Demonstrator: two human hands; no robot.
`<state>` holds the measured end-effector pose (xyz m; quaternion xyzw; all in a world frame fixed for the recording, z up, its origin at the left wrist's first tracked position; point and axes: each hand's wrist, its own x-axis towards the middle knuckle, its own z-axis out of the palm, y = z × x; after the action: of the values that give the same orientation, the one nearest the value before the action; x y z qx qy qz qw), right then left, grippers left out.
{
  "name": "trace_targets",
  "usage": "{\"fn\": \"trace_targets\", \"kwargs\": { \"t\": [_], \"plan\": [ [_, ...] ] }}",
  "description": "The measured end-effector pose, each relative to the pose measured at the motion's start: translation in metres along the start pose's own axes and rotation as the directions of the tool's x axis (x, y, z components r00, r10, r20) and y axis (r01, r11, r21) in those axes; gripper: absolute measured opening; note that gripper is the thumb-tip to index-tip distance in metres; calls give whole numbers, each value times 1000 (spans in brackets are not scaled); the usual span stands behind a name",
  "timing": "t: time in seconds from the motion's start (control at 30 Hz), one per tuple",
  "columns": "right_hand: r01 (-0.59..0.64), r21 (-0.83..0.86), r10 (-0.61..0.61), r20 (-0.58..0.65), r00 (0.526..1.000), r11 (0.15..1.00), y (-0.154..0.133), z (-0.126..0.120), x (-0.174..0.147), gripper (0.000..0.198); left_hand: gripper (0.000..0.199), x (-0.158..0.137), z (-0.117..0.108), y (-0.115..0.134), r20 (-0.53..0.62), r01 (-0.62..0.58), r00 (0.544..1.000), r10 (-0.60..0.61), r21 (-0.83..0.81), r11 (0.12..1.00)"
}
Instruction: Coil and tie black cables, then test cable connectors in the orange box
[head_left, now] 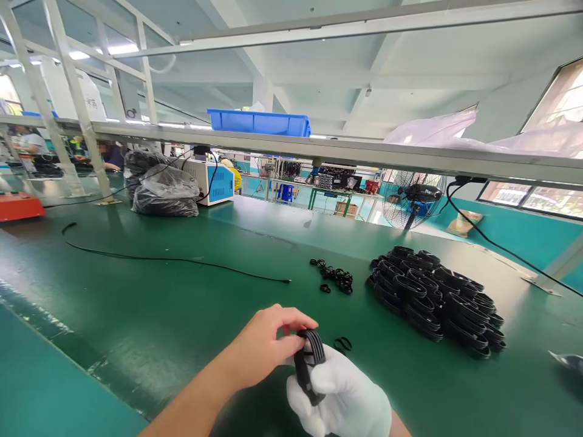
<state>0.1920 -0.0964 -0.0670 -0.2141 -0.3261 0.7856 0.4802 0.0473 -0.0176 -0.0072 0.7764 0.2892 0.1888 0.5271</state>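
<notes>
A bare left hand and a white-gloved right hand are holding a black coiled cable above the near side of the green bench, slightly right of the middle. The left fingers are clamping on the coiled cable's far end, while the right fingers are wrapping around its near part. The bench's near edge is running diagonally at left, showing pale, worn chips; between it and a long cable, a broad green stretch is offering room leftward. Rightward, two dark rings are lying just beside the right hand, and a pile of coiled cables is bounding the room farther right. A cluster of small rings is lying to the far side, left of the pile. Farther off, a shelf is crossing above the bench, carrying a blue tray. The bench is appearing smooth and faintly glossy; the coiled cable's parallel strands are forming a rounded, ribbed loop. The long cable is curving thinly, its left end bending. At far left, a crinkled, translucent bag is bulging beside a blue-and-white box
</notes>
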Motion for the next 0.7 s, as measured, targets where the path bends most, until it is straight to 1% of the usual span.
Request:
{"fn": "trace_targets", "kwargs": {
  "t": [0.07, 0.13, 0.17, 0.23, 0.3, 0.37, 0.43, 0.5, 0.53, 0.6, 0.7],
  "plan": [
    [61, 44, -57, -92, 994, 997, 2, 3, 3, 45, 23, 7, -4, -3, 17, 52, 999, -51, -116, 992],
    [144, 29, -136, -195, 971, 989, 3, 5, 7, 37, 24, 13, -8, -8, 27, 108, 994, -105, -215, 971],
    [164, 4, -159, -221, 962, 986, 4, 6, 8, 35, 24, 15, -10, -10, 34, 132, 991, -128, -248, 960],
    [164, -53, -173, -238, 956, 985, 4, 6, 11, 37, 23, 18, -9, -14, 44, 168, 986, -162, -289, 943],
    [135, -72, -148, -242, 959, 988, 4, 7, 12, 41, 22, 20, -5, -16, 28, 193, 980, -195, -325, 926],
    [114, -107, -138, -258, 956, 988, 3, 10, 13, 41, 20, 23, 1, -19, -24, 204, 974, -225, -343, 917],
    [113, -195, -171, -309, 935, 974, 0, 14, 12, 39, 19, 23, 5, -20, -75, 204, 967, -243, -342, 917],
    [116, -265, -208, -352, 913, 957, -2, 17, 12, 45, 20, 21, 7, -21, -123, 191, 962, -243, -329, 925],
    [114, -271, -211, -361, 908, 956, -3, 18, 12, 49, 20, 19, 7, -22, -147, 181, 960, -238, -321, 930],
    [107, -240, -188, -348, 918, 965, -5, 19, 11, 50, 21, 13, 7, -23, -172, 169, 958, -230, -313, 935],
    [81, -219, -146, -302, 942, 972, -4, 18, 10, 50, 22, 4, 10, -26, -119, 178, 966, -229, -332, 926]
  ]
}}
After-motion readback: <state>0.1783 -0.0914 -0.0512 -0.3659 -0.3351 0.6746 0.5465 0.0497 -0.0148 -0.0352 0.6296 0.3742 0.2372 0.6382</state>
